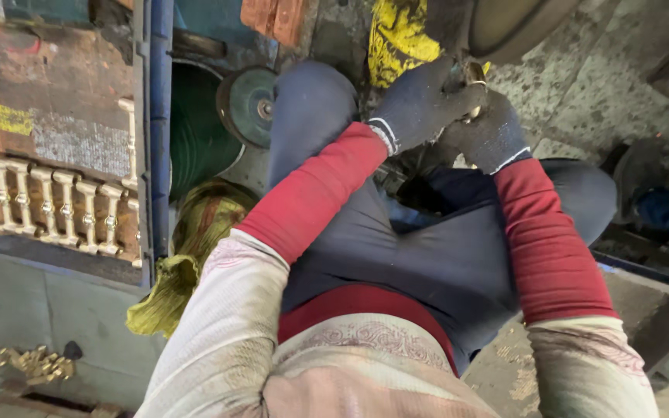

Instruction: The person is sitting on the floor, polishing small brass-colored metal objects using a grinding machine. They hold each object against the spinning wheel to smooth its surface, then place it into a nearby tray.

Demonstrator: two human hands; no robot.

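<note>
Dark blue gloves (427, 104) and red sleeves (315, 190) are seen; a yellow, black-smeared cloth (396, 35) lies just above the grip.

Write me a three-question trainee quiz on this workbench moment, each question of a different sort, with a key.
1. True or false: both hands wear dark gloves.
2. The row of pale brass pieces lies in a tray on which side of the person? A left, B right, C behind.
3. Fill in: the cloth beside the left knee is ____ in colour.

Key: 1 true, the left hand and right hand are gloved and pressed together on a small metal piece. 2 A, brass pieces. 3 yellow-green, cloth.
</note>
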